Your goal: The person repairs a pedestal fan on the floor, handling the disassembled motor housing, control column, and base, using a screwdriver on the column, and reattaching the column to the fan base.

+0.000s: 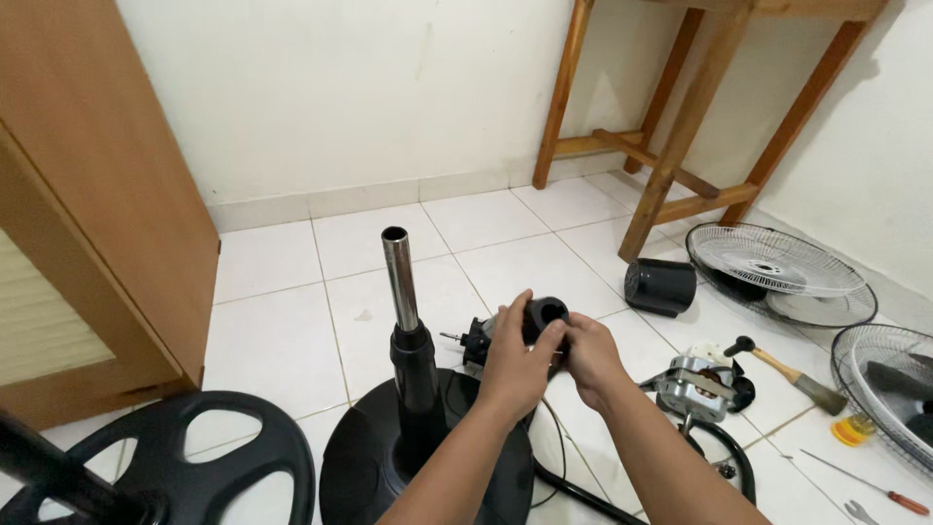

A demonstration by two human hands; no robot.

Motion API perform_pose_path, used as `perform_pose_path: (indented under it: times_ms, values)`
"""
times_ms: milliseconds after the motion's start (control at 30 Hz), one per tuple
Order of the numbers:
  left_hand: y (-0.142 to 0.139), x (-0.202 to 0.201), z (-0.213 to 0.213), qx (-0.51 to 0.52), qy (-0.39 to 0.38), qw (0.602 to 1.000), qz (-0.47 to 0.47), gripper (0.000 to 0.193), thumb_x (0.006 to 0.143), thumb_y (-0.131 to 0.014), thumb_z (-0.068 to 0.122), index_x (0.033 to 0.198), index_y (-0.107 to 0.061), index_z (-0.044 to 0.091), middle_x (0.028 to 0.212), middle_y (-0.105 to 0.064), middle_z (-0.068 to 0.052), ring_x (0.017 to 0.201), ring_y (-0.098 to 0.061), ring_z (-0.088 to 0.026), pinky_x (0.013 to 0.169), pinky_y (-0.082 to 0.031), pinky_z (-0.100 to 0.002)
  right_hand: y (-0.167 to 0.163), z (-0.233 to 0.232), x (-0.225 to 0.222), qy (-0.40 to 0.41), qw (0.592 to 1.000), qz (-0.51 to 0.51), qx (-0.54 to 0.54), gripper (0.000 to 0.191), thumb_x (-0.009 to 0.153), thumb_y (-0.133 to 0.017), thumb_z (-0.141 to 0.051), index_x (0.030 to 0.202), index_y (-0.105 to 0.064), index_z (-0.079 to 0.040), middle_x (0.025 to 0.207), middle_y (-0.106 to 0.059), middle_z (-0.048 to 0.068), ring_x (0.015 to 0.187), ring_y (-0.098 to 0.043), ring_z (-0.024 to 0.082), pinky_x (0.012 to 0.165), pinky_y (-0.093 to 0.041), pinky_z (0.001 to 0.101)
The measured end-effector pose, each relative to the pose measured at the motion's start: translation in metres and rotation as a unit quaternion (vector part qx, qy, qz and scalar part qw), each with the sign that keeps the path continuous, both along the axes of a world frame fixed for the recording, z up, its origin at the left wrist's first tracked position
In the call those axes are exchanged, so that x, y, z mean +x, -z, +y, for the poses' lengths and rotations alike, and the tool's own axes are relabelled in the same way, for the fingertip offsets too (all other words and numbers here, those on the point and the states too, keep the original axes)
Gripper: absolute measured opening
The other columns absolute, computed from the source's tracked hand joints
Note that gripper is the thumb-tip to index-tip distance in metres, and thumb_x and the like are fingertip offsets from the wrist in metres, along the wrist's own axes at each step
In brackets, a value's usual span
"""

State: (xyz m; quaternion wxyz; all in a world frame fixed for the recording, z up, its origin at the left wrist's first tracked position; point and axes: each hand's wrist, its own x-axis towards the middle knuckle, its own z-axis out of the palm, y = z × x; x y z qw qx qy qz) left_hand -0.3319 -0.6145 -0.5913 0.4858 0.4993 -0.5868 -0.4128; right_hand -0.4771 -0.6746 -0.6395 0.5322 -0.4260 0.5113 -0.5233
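Two hands, left hand (515,362) and right hand (591,358), grip one black fan part (544,316).

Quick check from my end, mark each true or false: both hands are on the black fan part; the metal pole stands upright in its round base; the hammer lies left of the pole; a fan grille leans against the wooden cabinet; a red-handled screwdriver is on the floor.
1. Both the left hand and right hand grip the black fan part: true.
2. The metal pole stands upright in its round base: true.
3. The hammer lies left of the pole: false, it lies to the right.
4. A fan grille leans against the cabinet: false, it lies on the floor by the wooden table legs.
5. A red-handled screwdriver is on the floor: true.
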Motion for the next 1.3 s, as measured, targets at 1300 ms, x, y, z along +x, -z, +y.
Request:
perform_pose_path:
  times_ms: [1300]
  values:
    - [0.01, 0.008, -0.015, -0.269, -0.164, 0.948, -0.046, 0.016, 0.102, -0.057, 0.019, 0.112, -0.059, 0.007, 0.121, -0.066, -0.011, 0.109, -0.065, -0.03, 0.085, -0.054, -0.042, -0.07, 0.007, 0.045, -0.062, 0.98, 0.132, -0.135, 0.044, 0.098, -0.061, -0.04, 0.073, -0.063, -0.004, 0.058, -0.054, 0.001, 0.05, -0.047, 0.009, 0.046, -0.041, 0.0252]
